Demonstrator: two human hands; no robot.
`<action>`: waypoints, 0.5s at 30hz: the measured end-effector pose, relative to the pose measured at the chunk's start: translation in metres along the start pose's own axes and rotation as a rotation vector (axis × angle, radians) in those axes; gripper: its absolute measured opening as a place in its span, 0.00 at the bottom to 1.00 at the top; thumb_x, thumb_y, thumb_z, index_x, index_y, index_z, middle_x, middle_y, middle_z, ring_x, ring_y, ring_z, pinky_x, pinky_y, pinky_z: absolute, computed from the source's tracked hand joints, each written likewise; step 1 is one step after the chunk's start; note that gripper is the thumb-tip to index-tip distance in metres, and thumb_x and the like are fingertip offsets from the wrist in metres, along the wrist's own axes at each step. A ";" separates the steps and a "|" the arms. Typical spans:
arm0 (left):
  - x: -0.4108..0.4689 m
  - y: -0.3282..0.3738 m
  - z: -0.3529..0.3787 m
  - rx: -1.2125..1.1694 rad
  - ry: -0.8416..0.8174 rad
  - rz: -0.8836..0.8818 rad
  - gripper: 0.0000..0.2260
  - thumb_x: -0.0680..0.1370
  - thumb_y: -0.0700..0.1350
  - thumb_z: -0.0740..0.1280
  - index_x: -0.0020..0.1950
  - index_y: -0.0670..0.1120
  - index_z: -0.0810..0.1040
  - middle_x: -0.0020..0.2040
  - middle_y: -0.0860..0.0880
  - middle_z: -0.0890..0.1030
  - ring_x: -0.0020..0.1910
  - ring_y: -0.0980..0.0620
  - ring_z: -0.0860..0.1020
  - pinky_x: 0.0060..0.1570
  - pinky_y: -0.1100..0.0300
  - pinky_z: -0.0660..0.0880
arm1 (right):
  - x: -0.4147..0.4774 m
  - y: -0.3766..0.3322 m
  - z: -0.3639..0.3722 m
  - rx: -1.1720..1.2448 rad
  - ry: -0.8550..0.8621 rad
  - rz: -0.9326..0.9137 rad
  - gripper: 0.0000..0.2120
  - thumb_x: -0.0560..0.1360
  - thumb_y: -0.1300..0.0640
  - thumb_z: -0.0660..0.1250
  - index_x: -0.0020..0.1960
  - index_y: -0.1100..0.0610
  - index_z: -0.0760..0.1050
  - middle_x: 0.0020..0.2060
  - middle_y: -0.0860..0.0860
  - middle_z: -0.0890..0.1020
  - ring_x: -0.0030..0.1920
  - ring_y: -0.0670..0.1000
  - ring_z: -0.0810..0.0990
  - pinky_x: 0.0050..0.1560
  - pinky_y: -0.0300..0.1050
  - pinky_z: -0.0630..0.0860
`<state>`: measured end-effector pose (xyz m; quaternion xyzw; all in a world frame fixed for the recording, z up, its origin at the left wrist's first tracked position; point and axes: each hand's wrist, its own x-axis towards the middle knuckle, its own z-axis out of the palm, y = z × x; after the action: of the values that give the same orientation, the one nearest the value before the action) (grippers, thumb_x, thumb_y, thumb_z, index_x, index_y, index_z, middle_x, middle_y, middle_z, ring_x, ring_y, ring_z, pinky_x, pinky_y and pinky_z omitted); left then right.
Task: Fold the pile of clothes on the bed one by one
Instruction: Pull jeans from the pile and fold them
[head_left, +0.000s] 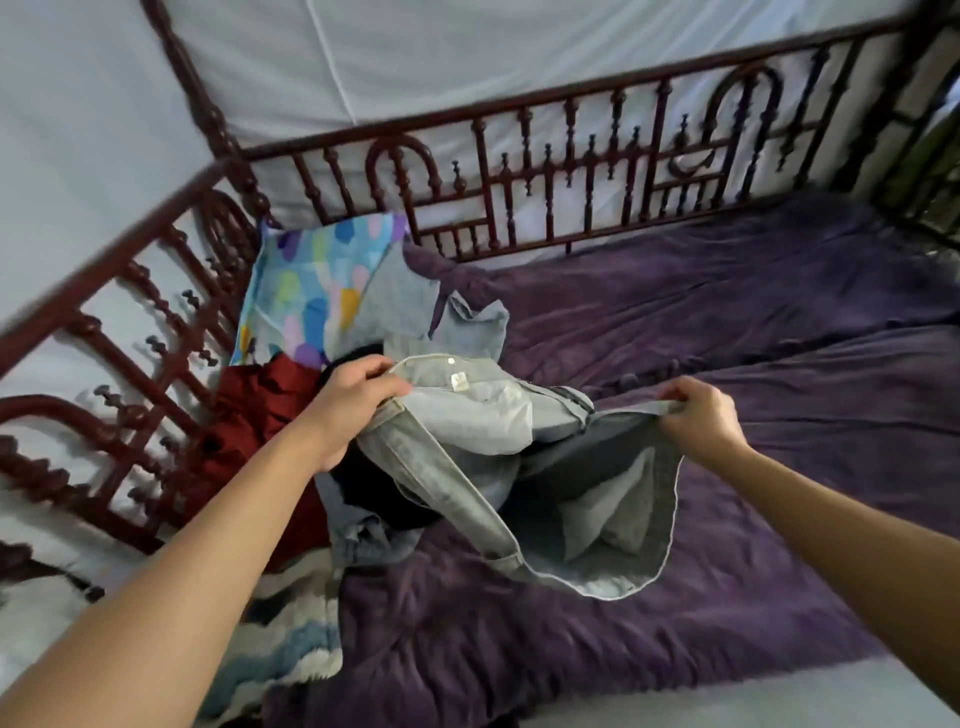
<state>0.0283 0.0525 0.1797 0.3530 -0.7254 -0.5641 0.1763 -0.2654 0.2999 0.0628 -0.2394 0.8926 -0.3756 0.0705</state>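
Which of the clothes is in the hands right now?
The pale grey denim piece, held up between the left hand and right hand. The red garment and black garment lie unheld in the pile.

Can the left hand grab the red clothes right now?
Probably not yet. The left hand is busy gripping the grey denim garment, as is the right hand. The red garment lies close beside it, mostly uncovered, so letting go would likely free the way.
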 end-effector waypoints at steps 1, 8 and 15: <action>-0.002 0.019 0.003 -0.058 0.017 0.017 0.09 0.74 0.37 0.66 0.38 0.49 0.82 0.36 0.49 0.82 0.38 0.53 0.79 0.38 0.61 0.73 | 0.002 -0.004 -0.017 0.129 0.111 0.031 0.11 0.64 0.58 0.74 0.44 0.48 0.76 0.35 0.45 0.79 0.41 0.52 0.78 0.44 0.44 0.72; -0.005 0.111 0.001 -0.236 0.080 0.210 0.10 0.74 0.36 0.64 0.38 0.48 0.81 0.33 0.50 0.81 0.34 0.53 0.79 0.36 0.63 0.74 | -0.062 0.018 0.017 0.273 -0.297 0.468 0.17 0.66 0.60 0.78 0.53 0.62 0.80 0.36 0.53 0.81 0.32 0.50 0.78 0.31 0.41 0.77; 0.025 0.097 -0.071 0.209 0.318 0.189 0.07 0.75 0.38 0.64 0.40 0.41 0.80 0.38 0.43 0.77 0.41 0.48 0.74 0.41 0.57 0.68 | -0.042 -0.013 0.003 0.228 -0.202 0.420 0.07 0.77 0.63 0.64 0.49 0.63 0.81 0.41 0.58 0.83 0.37 0.51 0.78 0.39 0.38 0.77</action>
<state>0.0275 -0.0039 0.2886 0.3841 -0.7730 -0.4040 0.3030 -0.2225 0.3106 0.0678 -0.0756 0.8629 -0.4252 0.2624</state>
